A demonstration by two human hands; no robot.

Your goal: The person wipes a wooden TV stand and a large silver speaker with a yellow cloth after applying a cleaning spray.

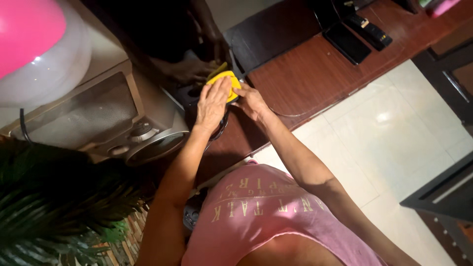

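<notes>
My left hand presses flat, fingers spread, on the yellow cloth; my right hand pinches its near edge, just beside.

Glossy pale floor tiles; reddish wooden counter; dim warm light

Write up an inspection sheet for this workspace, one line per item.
Surface: reddish-brown wooden counter, dimly lit.
Job's things: yellow cloth pressed on a small dark object, barely visible.
Clutter: dark phone and remote control lying on the counter.
Grippers: left hand flat on the cloth; right hand grips its edge.
Cables: thin cable across the counter.
Surroundings: grey speaker, plant leaves, pale tiled floor.
</notes>
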